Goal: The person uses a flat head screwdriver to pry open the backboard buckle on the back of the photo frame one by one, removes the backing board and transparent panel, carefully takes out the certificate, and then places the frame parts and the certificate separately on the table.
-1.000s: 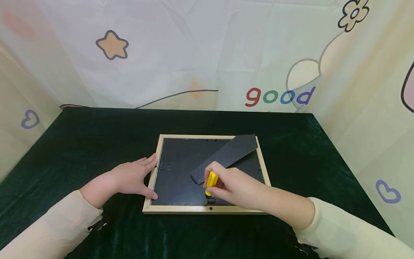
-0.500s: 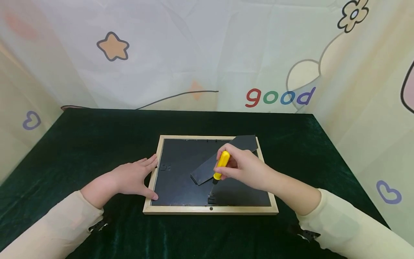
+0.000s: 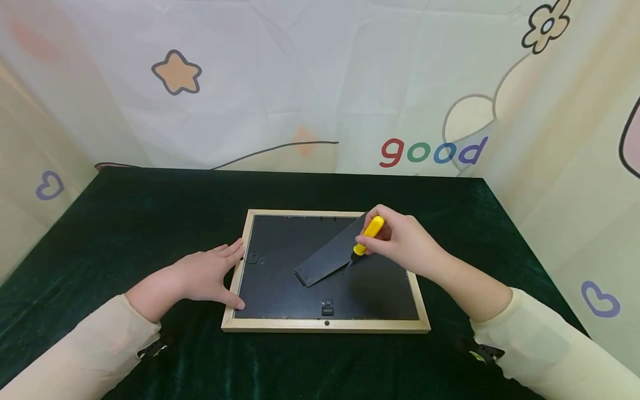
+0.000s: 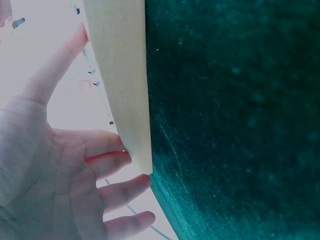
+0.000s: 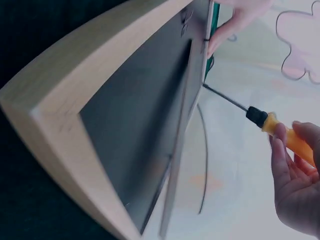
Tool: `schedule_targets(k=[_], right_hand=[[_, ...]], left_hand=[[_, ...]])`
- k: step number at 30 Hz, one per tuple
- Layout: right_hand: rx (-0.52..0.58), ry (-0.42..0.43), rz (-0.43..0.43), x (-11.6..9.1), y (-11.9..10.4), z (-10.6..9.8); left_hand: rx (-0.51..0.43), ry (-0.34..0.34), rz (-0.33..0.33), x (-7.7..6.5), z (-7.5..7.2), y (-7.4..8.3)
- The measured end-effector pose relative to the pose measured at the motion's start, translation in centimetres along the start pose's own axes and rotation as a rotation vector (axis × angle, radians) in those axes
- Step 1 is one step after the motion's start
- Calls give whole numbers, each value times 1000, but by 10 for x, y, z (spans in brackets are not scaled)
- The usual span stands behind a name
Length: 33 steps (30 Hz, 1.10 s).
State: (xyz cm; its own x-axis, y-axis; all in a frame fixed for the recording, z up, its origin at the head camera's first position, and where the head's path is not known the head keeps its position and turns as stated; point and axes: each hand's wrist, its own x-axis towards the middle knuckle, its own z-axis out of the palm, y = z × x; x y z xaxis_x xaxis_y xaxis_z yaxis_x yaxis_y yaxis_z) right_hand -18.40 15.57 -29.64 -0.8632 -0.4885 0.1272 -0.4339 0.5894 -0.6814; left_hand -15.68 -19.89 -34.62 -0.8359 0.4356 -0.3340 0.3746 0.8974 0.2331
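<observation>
Yellow plastic marks the handle of the screwdriver [image 3: 369, 235], pinched between the thumb and curled fingers of the right hand [image 3: 402, 239]. That hand has just risen from the near edge and swung up and to the right, so the small metal hanger [image 3: 327, 307] there now lies uncovered. Work at that edge seems to be broken off for the moment. The tip points down near the edge of the slanting stand [image 3: 330, 253]; whether it touches, I cannot tell.

The left hand [image 3: 205, 276] has not moved: its fingers are straight and spread along the left side of the wooden frame [image 3: 372, 326], thumb near the lower left corner, which probably keeps it steady.

The frame lies back upward before the person, its black backing board [image 3: 280, 239] in place inside the rim. Beneath is dark green cloth [image 3: 150, 222]; behind hangs a pale printed curtain [image 3: 280, 72].
</observation>
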Motion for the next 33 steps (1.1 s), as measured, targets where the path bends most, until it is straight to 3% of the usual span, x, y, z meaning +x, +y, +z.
schedule_targets(k=[8, 14, 25, 33], right_hand=[[68, 104, 126, 15, 25, -2], [14, 112, 86, 32, 39, 4], [-249, -7, -46, 38, 43, 23], [-302, -4, -29, 45, 41, 29]], left_hand=[[-4, 6, -1, 0, 2, 0], [-8, 8, -8, 0, 2, 0], [-4, 13, -2, 1, 2, 3], [-2, 20, -2, 0, 2, 1]])
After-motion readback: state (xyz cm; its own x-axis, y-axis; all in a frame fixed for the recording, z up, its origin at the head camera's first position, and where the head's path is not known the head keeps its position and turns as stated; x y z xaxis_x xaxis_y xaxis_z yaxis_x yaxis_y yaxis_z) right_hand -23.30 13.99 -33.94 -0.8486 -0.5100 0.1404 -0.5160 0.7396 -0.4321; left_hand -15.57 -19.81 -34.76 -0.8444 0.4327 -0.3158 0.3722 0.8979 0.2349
